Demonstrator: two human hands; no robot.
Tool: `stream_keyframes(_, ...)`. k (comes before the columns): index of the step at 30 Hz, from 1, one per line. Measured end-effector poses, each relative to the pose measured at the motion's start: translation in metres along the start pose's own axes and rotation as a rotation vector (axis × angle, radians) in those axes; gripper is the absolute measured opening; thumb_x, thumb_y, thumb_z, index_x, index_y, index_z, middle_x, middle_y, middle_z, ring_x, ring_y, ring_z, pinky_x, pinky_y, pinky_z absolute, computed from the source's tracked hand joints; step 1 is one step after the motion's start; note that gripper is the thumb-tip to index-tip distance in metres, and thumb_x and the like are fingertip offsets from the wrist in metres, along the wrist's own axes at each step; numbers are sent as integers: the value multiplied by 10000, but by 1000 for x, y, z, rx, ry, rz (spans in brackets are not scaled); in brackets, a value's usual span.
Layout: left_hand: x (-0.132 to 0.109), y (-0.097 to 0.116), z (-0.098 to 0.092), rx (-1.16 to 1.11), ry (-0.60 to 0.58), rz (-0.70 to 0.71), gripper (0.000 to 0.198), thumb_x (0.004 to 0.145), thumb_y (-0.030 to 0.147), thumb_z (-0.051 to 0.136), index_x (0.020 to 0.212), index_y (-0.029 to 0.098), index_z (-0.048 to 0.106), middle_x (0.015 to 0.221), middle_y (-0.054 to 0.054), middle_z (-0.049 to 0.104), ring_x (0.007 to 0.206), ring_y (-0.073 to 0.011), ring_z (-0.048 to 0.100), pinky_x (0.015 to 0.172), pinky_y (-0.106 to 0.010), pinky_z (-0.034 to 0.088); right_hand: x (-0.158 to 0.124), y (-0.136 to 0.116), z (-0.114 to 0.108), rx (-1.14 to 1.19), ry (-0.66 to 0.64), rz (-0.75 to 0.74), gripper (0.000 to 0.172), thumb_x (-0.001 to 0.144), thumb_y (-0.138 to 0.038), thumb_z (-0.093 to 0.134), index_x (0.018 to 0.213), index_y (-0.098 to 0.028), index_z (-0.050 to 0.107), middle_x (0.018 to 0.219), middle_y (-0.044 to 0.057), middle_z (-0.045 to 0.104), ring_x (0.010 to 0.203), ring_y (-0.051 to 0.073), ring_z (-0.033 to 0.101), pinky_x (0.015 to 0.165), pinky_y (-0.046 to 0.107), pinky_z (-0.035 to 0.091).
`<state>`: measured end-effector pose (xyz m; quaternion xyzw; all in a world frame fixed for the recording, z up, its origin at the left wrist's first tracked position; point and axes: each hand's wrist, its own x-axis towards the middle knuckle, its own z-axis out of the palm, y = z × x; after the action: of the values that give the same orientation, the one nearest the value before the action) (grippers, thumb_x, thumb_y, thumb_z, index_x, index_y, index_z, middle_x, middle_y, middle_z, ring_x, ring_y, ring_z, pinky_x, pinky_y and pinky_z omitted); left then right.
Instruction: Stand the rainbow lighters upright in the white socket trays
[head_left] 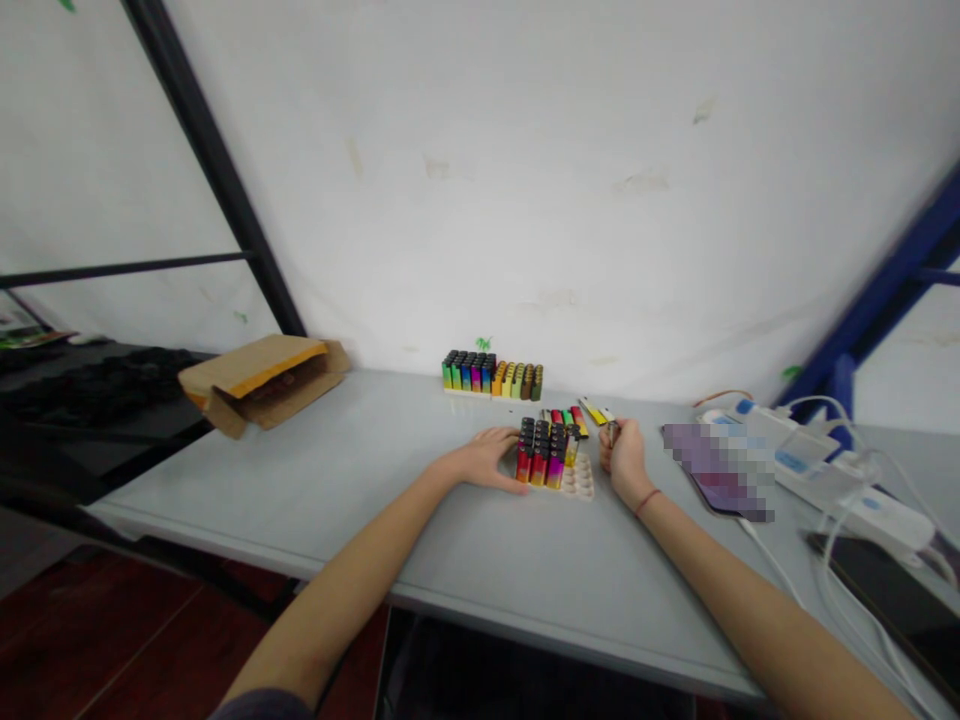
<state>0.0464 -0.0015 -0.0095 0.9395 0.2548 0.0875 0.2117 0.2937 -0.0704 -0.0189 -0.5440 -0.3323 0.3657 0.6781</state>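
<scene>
On the grey table, a white tray with round holes holds upright lighters in red, orange and purple with black tops. Some holes at its right front show bare. My left hand grips the tray's left side, thumb by the front corner and fingers behind. Just right of the tray, my right hand is closed around a lighter; its metal top shows and the fingers hide the rest. Several loose lighters, red, green and yellow, lie behind the tray.
Against the wall stands another row of upright lighters. An open cardboard box lies at the left. To the right are a phone, white power strips with cables, and a dark phone near the edge.
</scene>
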Motion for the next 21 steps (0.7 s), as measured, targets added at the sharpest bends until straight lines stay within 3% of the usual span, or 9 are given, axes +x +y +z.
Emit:
stream_keyframes(4,0,0,0,-7,16,9,936,674,678,741,1400,156,464,1507,-173,415,1395,-382,359,1175,-476,244,-1,-3,0,15,59,122,425,874,-501,302,524,-265,255,373,-71,211,307,86,146,326,258,107)
stream_keyframes(8,0,2,-2,-13,14,14,940,668,683,742,1395,153,471,1497,-172,429,1390,-382,368,1173,-473,250,-6,-10,1,-33,-49,151,486,889,-571,251,524,-256,319,372,-65,225,324,94,170,345,252,130)
stream_keyframes(11,0,3,-5,-13,4,12,941,655,652,769,1388,139,478,1490,-180,435,1380,-380,383,1171,-459,262,-14,-24,1,-86,-212,-17,550,857,-686,309,544,-242,396,398,-54,293,369,104,246,382,244,222)
stream_keyframes(15,-1,0,-8,-49,20,15,943,633,587,806,1389,134,470,1470,-179,459,1354,-380,419,1159,-462,296,-25,-51,-2,-263,-348,-363,540,836,-678,498,562,-213,511,557,13,533,568,149,473,558,266,407)
stream_keyframes(18,-3,-4,-9,-72,23,-10,976,619,560,820,1409,127,445,1474,-181,452,1366,-377,407,1167,-462,291,-29,-64,-6,-340,-411,-388,473,778,-646,629,611,-205,604,649,22,603,663,176,515,608,281,436)
stream_keyframes(21,-4,-5,-9,-89,11,-18,993,621,550,820,1424,115,428,1476,-184,447,1362,-374,415,1169,-452,297,-29,-66,-8,-366,-492,-334,395,746,-589,697,684,-199,685,657,26,633,639,177,534,565,280,446)
